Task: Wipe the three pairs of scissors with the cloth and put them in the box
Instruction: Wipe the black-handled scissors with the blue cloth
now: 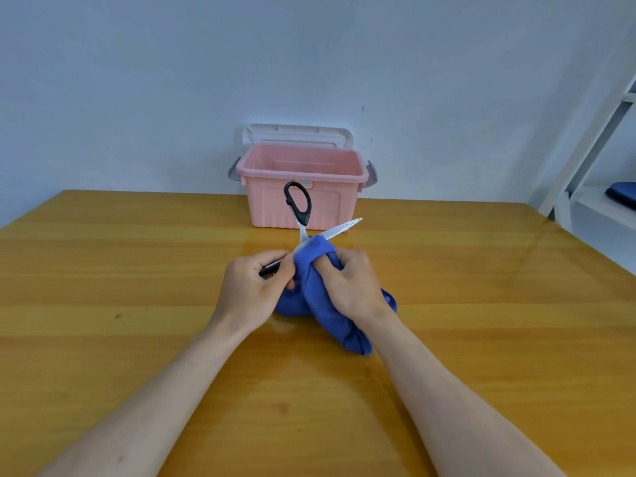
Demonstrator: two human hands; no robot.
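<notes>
While both hands work at the middle of the table (137, 270), I log the items as follows.

Item one: box (296, 201) — pink plastic, rectangular, standing open at the far edge of the table against the wall. Grey latches sit at both ends. Its white lid (297, 134) stands behind it, leaning on the wall. From my view I see only the upper inner walls, pink and bare; the floor of the box is hidden by the front wall, so I cannot tell what lies inside.

Item two: scissors (299, 208) — one pair, black handles, steel blades, spread wide open in a cross. One handle loop stands up in front of the box; one blade points right and away, its tip just short of the box's base. The pair is held above the table, between me and the box.

Item three: cloth (321, 304) — blue, bunched, wrapped over the crossing of the blades and trailing down onto the table toward me.

Item four: left hand (254, 287) — fingers curled round the lower black handle, gripping it.

Item five: right hand (354, 284) — fingers curled into the cloth, pinching it about the blade.

Item six: white shelf frame (585, 149) at far right, with a dark blue object (623, 194) on it.
</notes>
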